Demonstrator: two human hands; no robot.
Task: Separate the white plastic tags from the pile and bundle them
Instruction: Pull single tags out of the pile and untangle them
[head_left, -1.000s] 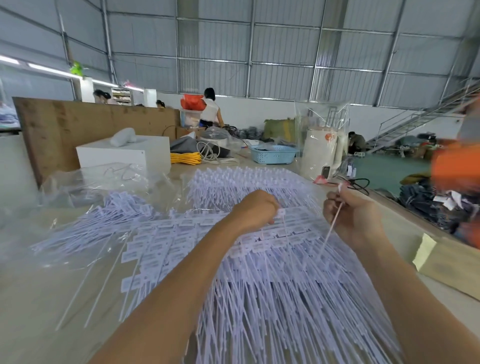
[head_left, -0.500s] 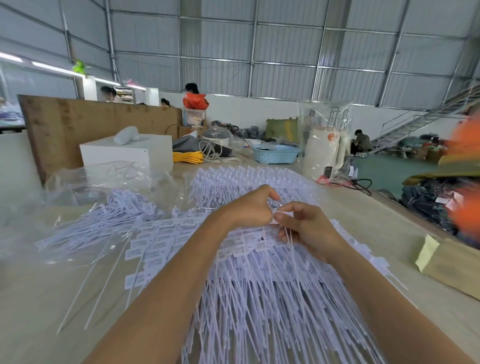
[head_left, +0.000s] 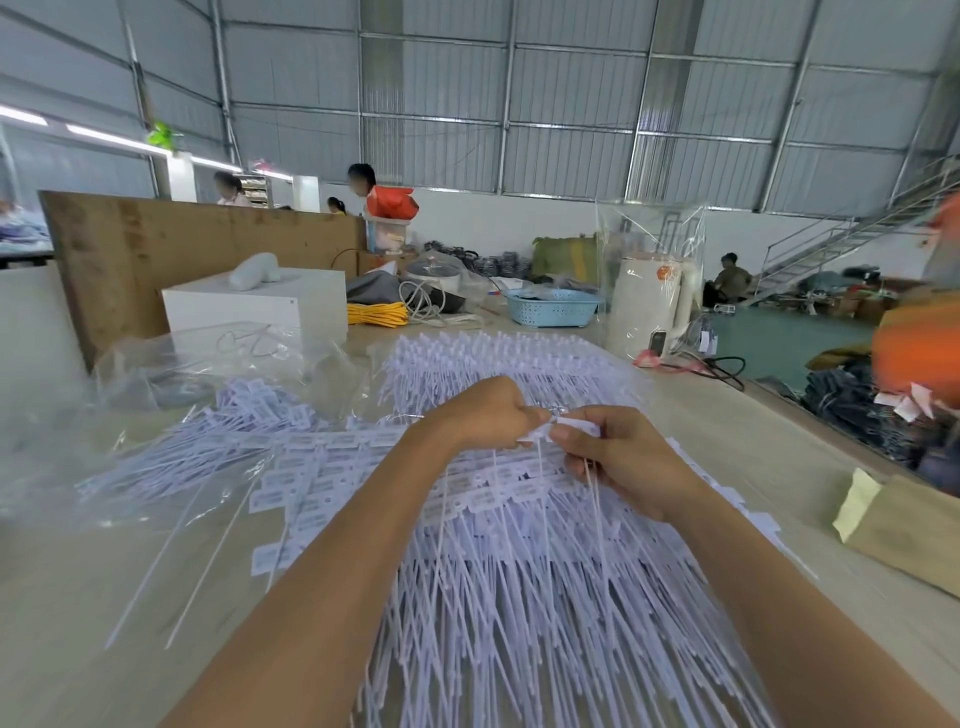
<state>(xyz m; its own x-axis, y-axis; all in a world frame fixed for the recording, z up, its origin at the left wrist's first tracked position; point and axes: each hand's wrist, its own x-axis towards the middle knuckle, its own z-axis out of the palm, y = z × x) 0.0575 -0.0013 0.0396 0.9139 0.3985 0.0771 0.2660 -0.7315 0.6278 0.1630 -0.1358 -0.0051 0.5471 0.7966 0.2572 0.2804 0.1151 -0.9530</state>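
Head view: my worktop (head_left: 727, 447) runs away from me, its right edge falling off to the green floor (head_left: 779, 343) and heaps of dark clothing (head_left: 852, 405). The bare strip along that right side is the only open room near my hands; a brown paper packet (head_left: 904, 530) lies on it. To my left a few loose tags lie on bare wood, and beyond them crumpled clear plastic bags (head_left: 197, 364) cover the surface.

The pile of white plastic tags (head_left: 519, 597) spreads across the middle of the worktop, label ends far from me, thin tails fanning toward me. My left hand (head_left: 483, 413) is closed, fingertips pinching a few tag heads just above the pile. My right hand (head_left: 618, 457) meets it, thumb and fingers nipping the same small cluster (head_left: 566, 423), whose tails hang down past my palm onto the pile.

Farther back, a blue perforated basket (head_left: 553, 307) holds something I cannot make out. A white box (head_left: 254, 306) carries a pale roll on its top, with a yellow coil (head_left: 376, 313) just beside it.
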